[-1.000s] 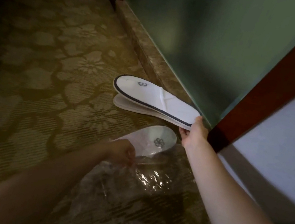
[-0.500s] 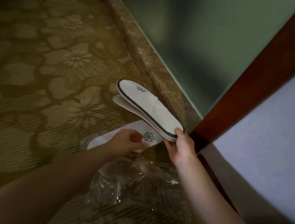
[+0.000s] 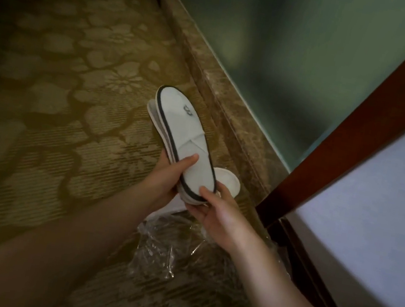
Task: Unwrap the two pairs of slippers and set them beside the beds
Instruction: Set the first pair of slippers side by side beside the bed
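Two flat white slippers [image 3: 185, 139], stacked sole to sole with a dark trim line round the upper one, are held in the air above the patterned carpet [image 3: 42, 113], near the stone sill [image 3: 222, 95] of the frosted glass panel. The left hand [image 3: 164, 182] cups the stack from the left, its thumb pressed across the top face. The right hand [image 3: 215, 214] pinches the near end, thumb on top and fingers underneath. Another white slipper [image 3: 228, 182] peeks out just behind the right hand, and crumpled clear wrapping [image 3: 166, 249] lies on the carpet below.

Such slippers look thin, light and floppy, so they would likely bend if held by one tip alone. A grip at mid-length, or at both ends as here, should keep them flat. The smooth faces may slide apart, so light pressure through the stack seems wise. The wrapping looks slick and crinkly.
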`<state>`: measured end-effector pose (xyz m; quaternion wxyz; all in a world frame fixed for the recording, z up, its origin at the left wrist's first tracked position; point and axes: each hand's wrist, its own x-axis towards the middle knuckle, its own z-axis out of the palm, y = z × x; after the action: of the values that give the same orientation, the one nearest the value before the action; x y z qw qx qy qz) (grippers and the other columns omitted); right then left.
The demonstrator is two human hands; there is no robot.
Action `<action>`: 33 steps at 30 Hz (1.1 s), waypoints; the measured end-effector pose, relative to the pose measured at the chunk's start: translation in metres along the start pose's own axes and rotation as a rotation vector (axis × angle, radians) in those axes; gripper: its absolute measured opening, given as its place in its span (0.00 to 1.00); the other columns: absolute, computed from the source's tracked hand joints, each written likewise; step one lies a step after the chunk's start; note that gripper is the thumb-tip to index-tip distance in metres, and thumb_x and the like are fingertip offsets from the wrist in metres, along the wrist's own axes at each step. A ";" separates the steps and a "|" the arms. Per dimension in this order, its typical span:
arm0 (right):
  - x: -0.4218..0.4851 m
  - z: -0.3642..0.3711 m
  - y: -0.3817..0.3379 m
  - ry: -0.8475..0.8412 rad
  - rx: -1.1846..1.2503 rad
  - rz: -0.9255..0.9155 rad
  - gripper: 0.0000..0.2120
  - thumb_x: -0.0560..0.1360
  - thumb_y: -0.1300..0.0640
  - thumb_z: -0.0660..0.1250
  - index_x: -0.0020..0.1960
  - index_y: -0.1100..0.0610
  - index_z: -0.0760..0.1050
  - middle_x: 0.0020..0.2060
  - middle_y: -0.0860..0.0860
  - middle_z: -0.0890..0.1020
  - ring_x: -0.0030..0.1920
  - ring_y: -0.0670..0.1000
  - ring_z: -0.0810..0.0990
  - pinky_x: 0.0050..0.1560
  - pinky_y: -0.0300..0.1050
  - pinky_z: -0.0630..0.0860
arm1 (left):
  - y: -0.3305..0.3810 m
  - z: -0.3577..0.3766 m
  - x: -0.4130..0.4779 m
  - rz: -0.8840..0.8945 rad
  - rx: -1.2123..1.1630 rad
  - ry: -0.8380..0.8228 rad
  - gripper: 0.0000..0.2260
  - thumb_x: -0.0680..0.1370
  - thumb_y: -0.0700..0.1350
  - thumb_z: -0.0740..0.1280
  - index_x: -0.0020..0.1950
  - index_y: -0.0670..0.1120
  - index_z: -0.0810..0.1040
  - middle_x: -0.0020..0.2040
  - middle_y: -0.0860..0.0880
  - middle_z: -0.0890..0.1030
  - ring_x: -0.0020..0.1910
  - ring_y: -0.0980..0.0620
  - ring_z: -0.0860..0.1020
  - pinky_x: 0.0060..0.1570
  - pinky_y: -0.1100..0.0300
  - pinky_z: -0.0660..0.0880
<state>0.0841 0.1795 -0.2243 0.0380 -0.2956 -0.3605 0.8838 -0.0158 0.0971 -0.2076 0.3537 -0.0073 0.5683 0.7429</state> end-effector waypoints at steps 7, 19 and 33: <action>-0.005 -0.001 -0.010 0.114 -0.404 -0.001 0.16 0.74 0.59 0.68 0.59 0.59 0.70 0.44 0.56 0.79 0.32 0.49 0.83 0.30 0.42 0.79 | 0.006 -0.017 -0.002 -0.007 0.139 -0.045 0.24 0.76 0.36 0.66 0.71 0.48 0.66 0.63 0.44 0.77 0.55 0.43 0.78 0.47 0.52 0.78; 0.017 0.018 -0.047 0.233 -0.488 -0.101 0.24 0.68 0.48 0.73 0.62 0.50 0.72 0.55 0.50 0.79 0.55 0.53 0.77 0.42 0.48 0.79 | 0.009 -0.022 -0.025 0.056 0.522 -0.296 0.31 0.73 0.35 0.68 0.72 0.55 0.62 0.60 0.49 0.77 0.57 0.49 0.77 0.53 0.53 0.77; 0.013 -0.003 -0.036 0.023 -0.129 -0.065 0.23 0.66 0.54 0.73 0.59 0.58 0.76 0.51 0.55 0.83 0.52 0.55 0.81 0.42 0.48 0.81 | 0.028 -0.015 -0.043 -0.115 0.252 -0.216 0.18 0.79 0.54 0.53 0.56 0.48 0.78 0.47 0.48 0.83 0.44 0.49 0.79 0.43 0.58 0.75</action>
<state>0.0699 0.2119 -0.2089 0.0518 -0.2955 -0.4257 0.8537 -0.0051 0.0592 -0.1716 0.4528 0.0845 0.6141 0.6408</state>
